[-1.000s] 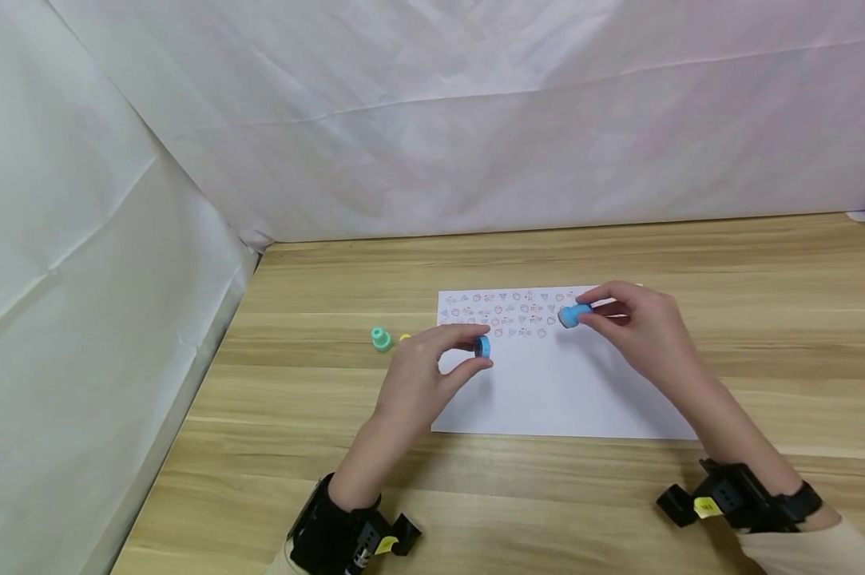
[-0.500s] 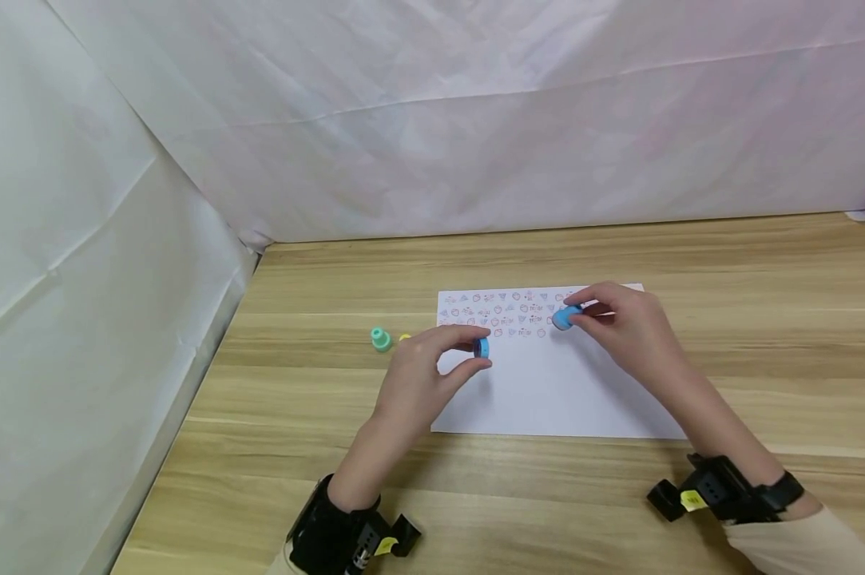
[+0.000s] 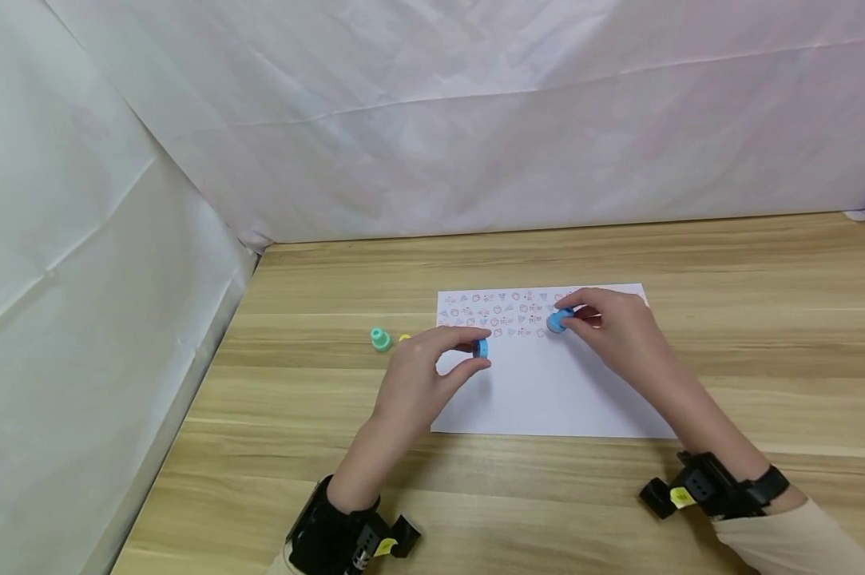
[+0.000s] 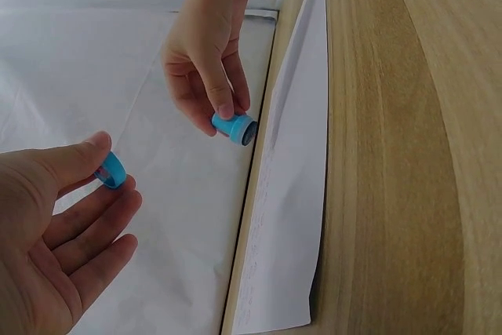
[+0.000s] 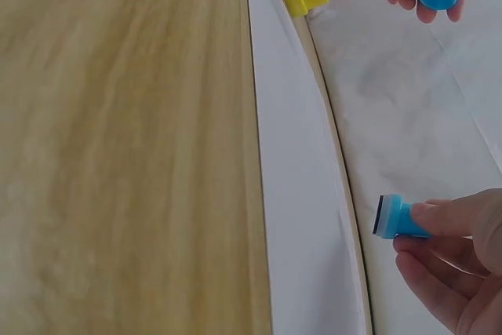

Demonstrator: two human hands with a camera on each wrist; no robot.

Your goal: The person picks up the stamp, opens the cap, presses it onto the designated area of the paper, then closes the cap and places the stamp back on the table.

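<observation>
Right hand (image 3: 619, 331) pinches blue plastic stamp (image 3: 558, 320) over paper (image 3: 547, 391); left hand (image 3: 421, 375) pinches round cap (image 3: 481, 347).

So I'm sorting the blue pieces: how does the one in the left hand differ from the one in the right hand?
The blue cap in the left hand is a short, flat disc; the blue stamp in the right hand is a longer barrel. The stamp shows a dark printing face, the cap a plain blue face. The stamp is over the stamped rows of the paper, the cap near its left edge. Both are pinched by fingertips.

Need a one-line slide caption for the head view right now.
Right hand holds a small blue plastic stamp over the stamped white paper sheet; left hand pinches its round blue cap.
</observation>
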